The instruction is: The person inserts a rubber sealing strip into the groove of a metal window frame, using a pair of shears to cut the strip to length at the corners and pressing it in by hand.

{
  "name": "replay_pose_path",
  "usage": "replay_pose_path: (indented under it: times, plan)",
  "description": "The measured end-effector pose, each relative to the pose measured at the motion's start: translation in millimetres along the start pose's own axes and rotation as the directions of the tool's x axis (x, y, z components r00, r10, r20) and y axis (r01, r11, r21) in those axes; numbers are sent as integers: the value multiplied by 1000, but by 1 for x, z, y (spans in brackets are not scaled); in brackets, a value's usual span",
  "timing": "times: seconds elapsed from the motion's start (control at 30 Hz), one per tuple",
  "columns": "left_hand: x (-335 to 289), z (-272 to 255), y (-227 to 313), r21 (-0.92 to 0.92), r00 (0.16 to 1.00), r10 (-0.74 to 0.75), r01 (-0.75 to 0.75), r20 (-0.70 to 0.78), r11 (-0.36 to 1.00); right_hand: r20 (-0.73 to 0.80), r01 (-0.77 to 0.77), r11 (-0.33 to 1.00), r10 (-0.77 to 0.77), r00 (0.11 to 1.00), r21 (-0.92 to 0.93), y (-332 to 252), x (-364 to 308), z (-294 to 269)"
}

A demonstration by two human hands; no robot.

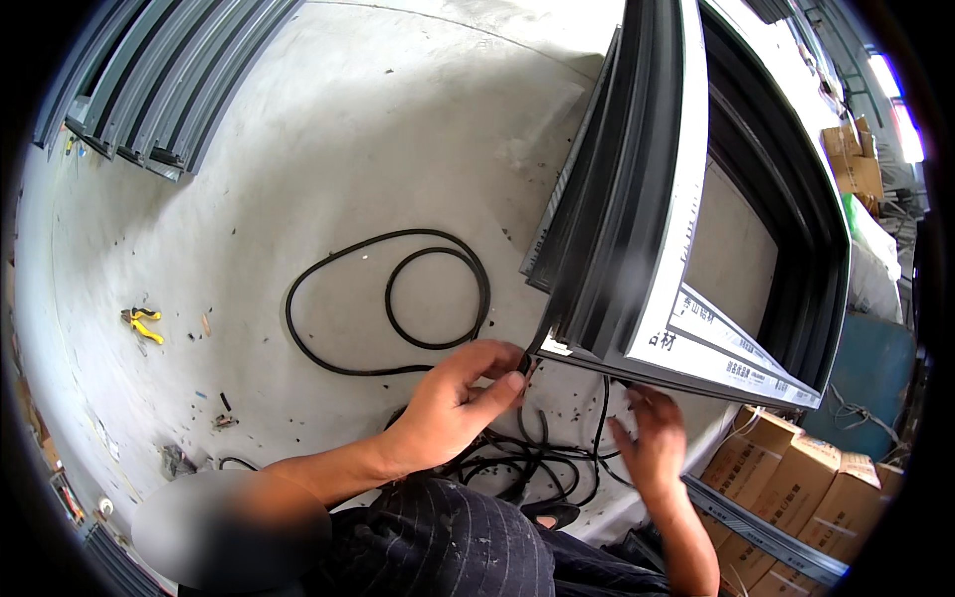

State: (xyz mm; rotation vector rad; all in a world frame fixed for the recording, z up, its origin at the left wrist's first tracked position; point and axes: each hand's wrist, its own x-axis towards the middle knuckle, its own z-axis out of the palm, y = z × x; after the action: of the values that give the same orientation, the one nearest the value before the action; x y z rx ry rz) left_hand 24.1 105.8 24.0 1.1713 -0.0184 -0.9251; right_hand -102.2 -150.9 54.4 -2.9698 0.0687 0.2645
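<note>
A dark metal window or door frame (621,199) stands tilted in front of me, with white printed protective film (736,363) along its faces. My left hand (463,406) is at its near left corner, thumb and fingers pinched on a thin black rubber strip (526,364). Loops of similar black strip (484,289) lie on the floor to the left, and a tangled heap (542,463) of it lies below the frame. Beneath the frame's lower edge, my right hand (654,443) has its thumb and fingers apart, close to a hanging length of the strip (603,418).
Yellow-handled pliers (145,323) lie on the floor at left, among small scraps. Stacked grey metal profiles (169,80) are at the upper left. Cardboard boxes (786,478) stand at the lower right beside a metal bar (766,527), near a blue-green container (868,373).
</note>
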Motion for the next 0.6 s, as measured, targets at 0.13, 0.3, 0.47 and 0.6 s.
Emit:
replay_pose_path:
  times: [0.13, 0.3, 0.47, 0.6]
  plan:
    - [-4, 7, -14, -38, 984, 170, -172, -52, 984, 116, -3, 755, -97, 989, 656, -84, 26, 12]
    - [-2, 3, -3, -15, 996, 84, -84, -16, 996, 153, -211, 301, 204, 967, 930, -139, 13, 62]
    - [27, -6, 20, -42, 998, 22, -24, -52, 999, 200, -173, -101, 462, 864, 980, -137, 3, 53]
    - [46, -3, 34, 135, 998, -3, 12, -66, 991, 514, -458, -327, 109, 851, 827, -121, 14, 28]
